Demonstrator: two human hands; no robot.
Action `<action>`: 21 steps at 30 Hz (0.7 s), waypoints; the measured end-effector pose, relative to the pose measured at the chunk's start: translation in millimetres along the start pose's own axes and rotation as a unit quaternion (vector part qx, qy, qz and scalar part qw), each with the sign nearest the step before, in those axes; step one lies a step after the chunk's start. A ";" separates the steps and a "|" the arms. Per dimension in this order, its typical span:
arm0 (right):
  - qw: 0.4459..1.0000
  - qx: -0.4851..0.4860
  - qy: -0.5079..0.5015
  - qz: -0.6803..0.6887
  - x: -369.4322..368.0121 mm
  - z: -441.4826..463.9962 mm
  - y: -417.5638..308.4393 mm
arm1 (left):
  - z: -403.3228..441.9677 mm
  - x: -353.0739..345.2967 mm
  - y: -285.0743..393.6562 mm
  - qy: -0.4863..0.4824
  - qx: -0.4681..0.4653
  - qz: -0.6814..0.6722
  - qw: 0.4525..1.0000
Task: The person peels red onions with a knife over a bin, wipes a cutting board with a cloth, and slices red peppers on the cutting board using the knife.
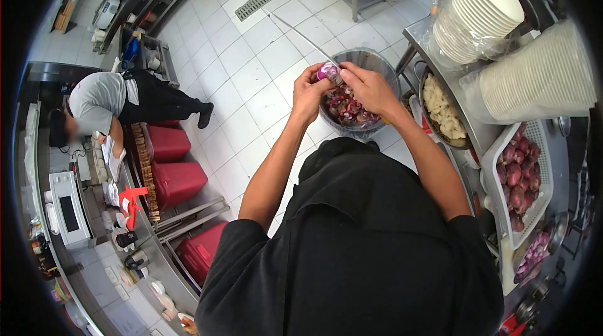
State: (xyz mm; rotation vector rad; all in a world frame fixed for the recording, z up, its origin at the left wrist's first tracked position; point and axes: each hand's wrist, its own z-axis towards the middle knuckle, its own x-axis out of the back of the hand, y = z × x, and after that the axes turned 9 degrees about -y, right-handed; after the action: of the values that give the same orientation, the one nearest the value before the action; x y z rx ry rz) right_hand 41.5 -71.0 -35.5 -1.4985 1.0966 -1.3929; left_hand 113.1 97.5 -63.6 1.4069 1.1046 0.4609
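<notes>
Both my hands are over a lined bin [391,75] that holds dark red onion skins [347,108]. My left hand [309,92] is closed around a red onion [327,72], whose purple and white surface shows between the fingers. My right hand [370,89] grips a knife [300,35] close against the onion. Its long thin blade points away and to the left; the handle is hidden in my fingers.
At right, a white plastic basket [541,147] holds red onions [519,172]. A pan of pale pieces [441,110], stacked paper tubs [483,6] and a bowl of peeled onions [535,253] stand nearby. At left, a co-worker [103,100] bends over a counter above red bins [179,185].
</notes>
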 end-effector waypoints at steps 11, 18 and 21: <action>0.959 -0.210 -0.073 0.174 38.6 19.4 8.2 | -16.0 11.6 12.0 -0.049 -0.033 -0.155 0.986; 0.978 -0.147 -0.062 0.137 20.5 21.2 27.2 | -11.5 9.9 10.5 -0.026 -0.051 -0.048 0.997; 0.974 -0.183 -0.088 0.105 30.9 6.4 -7.7 | -7.3 11.2 12.4 -0.034 -0.052 0.022 0.998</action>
State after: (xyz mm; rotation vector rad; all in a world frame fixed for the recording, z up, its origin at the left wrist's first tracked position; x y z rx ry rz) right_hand 49.0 -98.2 -19.2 -1.6678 1.4055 -0.9275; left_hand 116.5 113.0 -54.5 1.3483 0.9832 0.4915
